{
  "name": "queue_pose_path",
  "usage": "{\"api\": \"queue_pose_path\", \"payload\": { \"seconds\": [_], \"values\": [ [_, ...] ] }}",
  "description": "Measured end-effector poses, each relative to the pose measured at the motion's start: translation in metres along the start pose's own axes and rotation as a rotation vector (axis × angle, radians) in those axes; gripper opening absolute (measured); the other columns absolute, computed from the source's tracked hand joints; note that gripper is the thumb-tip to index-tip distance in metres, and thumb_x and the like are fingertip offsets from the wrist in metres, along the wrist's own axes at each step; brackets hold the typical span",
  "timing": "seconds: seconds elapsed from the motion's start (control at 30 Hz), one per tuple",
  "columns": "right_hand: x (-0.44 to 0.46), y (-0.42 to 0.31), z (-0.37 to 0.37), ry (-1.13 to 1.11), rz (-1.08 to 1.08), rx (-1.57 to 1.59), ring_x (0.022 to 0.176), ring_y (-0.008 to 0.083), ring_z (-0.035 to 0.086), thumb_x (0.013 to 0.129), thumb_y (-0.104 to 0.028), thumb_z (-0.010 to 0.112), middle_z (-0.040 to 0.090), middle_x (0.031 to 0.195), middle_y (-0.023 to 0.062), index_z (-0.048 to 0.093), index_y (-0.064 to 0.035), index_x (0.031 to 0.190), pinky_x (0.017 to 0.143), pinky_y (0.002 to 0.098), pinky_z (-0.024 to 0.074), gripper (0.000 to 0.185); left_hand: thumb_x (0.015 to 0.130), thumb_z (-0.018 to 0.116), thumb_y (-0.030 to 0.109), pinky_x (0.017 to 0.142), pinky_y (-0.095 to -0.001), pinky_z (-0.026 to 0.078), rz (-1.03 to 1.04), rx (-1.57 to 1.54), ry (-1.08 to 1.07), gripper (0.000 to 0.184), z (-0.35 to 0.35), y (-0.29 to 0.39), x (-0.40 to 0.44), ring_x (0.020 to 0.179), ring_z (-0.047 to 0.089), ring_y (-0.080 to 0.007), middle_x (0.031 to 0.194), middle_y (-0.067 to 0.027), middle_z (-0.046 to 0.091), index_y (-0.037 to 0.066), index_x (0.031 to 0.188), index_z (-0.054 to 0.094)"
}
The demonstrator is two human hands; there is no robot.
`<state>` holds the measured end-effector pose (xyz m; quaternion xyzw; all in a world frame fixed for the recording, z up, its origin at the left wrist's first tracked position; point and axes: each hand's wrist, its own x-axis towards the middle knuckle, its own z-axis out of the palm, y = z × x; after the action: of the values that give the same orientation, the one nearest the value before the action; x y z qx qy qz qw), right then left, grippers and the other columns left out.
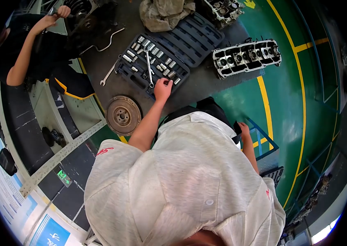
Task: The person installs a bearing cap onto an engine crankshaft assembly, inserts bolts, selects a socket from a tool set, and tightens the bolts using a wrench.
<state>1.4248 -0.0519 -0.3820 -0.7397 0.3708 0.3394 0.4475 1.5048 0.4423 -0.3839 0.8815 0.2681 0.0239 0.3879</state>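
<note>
The black plastic tool case (181, 67) lies open on the dark worktop (198, 80), its ribbed lid (206, 35) folded out to the far right. Many short silver metal sockets (156, 51) lie within the case, some in rows and others apparently askew. A long silver combination wrench (149, 65) rests across them, and a second silver wrench (108, 76) lies outside, beside the case's left edge. So much of the set sits inside, while at least one wrench is out; whether every piece is present cannot be told.

The left hand (164, 89) is at the case's near edge, fingers curled narrowly by the nearest sockets; whether they grip one is hidden. The right hand (244, 128) is low, well to the right of the case, partly closed beside dark fabric; its hold cannot be told.

Around the case are a round rusty-brown metal disc (120, 116) at the near left, a crumpled tan cloth (161, 15) beyond, and a long silver engine casting (246, 58) to the right. A co-worker (26, 45) stands at the far left.
</note>
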Motion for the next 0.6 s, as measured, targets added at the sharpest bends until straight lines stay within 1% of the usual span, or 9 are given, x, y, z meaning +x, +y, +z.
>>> {"api": "queue_pose_path", "payload": {
  "seconds": [0.17, 0.2, 0.23, 0.27, 0.3, 0.43, 0.47, 0.53, 0.6],
  "values": [
    [0.009, 0.002, -0.002, -0.036, -0.067, 0.037, 0.06, 0.0151, 0.052, 0.084, -0.032, 0.067, 0.057, 0.068, 0.0035, 0.069, -0.0045, 0.09, 0.05, 0.032, 0.0408, 0.029, 0.082, 0.067, 0.026, 0.071, -0.0416, 0.05, -0.087, -0.017, 0.043, 0.019, -0.006, -0.028, 0.02, 0.08, 0.064, -0.0314, 0.083, -0.011, 0.065, 0.007, 0.085, 0.065],
    [0.019, 0.017, -0.008, -0.028, -0.342, -0.25, 0.07, 0.0232, 0.061, 0.078, -0.026, 0.07, 0.063, 0.078, 0.0085, 0.068, -0.0057, 0.098, 0.06, 0.037, 0.049, 0.029, 0.082, 0.066, 0.025, 0.071, -0.0423, 0.051, -0.083, -0.009, 0.027, 0.017, -0.004, -0.033, 0.024, 0.08, 0.064, -0.032, 0.084, -0.0114, 0.066, 0.008, 0.085, 0.066],
    [0.063, 0.063, -0.019, 0.089, -0.975, -0.911, 0.091, 0.034, 0.064, 0.07, -0.019, 0.071, 0.066, 0.098, 0.0147, 0.064, -0.008, 0.111, 0.079, 0.0432, 0.0522, 0.043, 0.081, 0.065, 0.026, 0.072, -0.0427, 0.051, -0.114, 0.006, 0.014, 0.017, -0.005, -0.031, 0.027, 0.081, 0.065, -0.0327, 0.084, -0.0119, 0.066, 0.009, 0.085, 0.067],
    [0.049, 0.043, -0.017, -0.011, -0.766, -0.955, 0.106, 0.0397, 0.059, 0.064, -0.013, 0.069, 0.063, 0.113, 0.0188, 0.06, -0.0093, 0.118, 0.092, 0.0471, 0.0489, 0.054, 0.081, 0.064, 0.026, 0.072, -0.0432, 0.051, -0.143, 0.02, 0.001, 0.017, -0.004, -0.031, 0.029, 0.082, 0.065, -0.0333, 0.084, -0.0124, 0.067, 0.01, 0.085, 0.067],
    [0.091, 0.078, -0.01, -0.04, -0.727, -1.175, 0.106, 0.0388, 0.059, 0.066, -0.012, 0.068, 0.063, 0.111, 0.0202, 0.06, -0.0064, 0.113, 0.092, 0.0469, 0.0489, 0.048, 0.081, 0.064, 0.026, 0.073, -0.0434, 0.051, -0.149, 0.017, 0.009, 0.017, -0.002, -0.032, 0.031, 0.082, 0.065, -0.0335, 0.084, -0.0126, 0.067, 0.011, 0.085, 0.068],
    [0.15, 0.094, 0.001, -0.042, -0.874, -1.121, 0.102, 0.0391, 0.062, 0.075, -0.008, 0.054, 0.064, 0.107, 0.0228, 0.065, -0.0028, 0.1, 0.09, 0.044, 0.0512, 0.028, 0.08, 0.064, 0.025, 0.074, -0.0431, 0.052, -0.156, 0.035, -0.002, 0.015, -0.003, -0.029, 0.028, 0.084, 0.065, -0.033, 0.086, -0.0113, 0.066, 0.012, 0.086, 0.067],
    [0.049, -0.005, -0.003, -0.052, -0.754, -0.953, 0.104, 0.038, 0.061, 0.079, -0.009, 0.053, 0.064, 0.112, 0.0208, 0.065, -0.0037, 0.108, 0.091, 0.0414, 0.051, 0.032, 0.08, 0.064, 0.025, 0.074, -0.043, 0.052, -0.148, 0.058, -0.007, 0.015, -0.005, -0.027, 0.023, 0.085, 0.064, -0.0327, 0.088, -0.0108, 0.065, 0.012, 0.087, 0.066],
    [0.113, 0.018, -0.003, -0.219, -0.621, -0.877, 0.108, 0.0332, 0.062, 0.087, -0.016, 0.053, 0.063, 0.12, 0.0159, 0.064, -0.0068, 0.117, 0.092, 0.0375, 0.0505, 0.033, 0.08, 0.064, 0.023, 0.075, -0.0425, 0.051, -0.132, 0.084, -0.026, 0.016, -0.014, -0.016, 0.014, 0.089, 0.063, -0.0321, 0.091, -0.0099, 0.064, 0.011, 0.09, 0.064],
    [0.052, -0.065, 0.002, -0.229, -0.375, -0.697, 0.092, 0.0296, 0.067, 0.091, -0.026, 0.055, 0.07, 0.103, 0.0163, 0.067, -0.006, 0.114, 0.081, 0.0366, 0.0531, 0.033, 0.08, 0.063, 0.022, 0.076, -0.0423, 0.051, -0.09, 0.047, 0.008, 0.018, -0.012, -0.017, 0.003, 0.09, 0.063, -0.0317, 0.095, -0.0095, 0.063, 0.01, 0.094, 0.063]
  ]
}}
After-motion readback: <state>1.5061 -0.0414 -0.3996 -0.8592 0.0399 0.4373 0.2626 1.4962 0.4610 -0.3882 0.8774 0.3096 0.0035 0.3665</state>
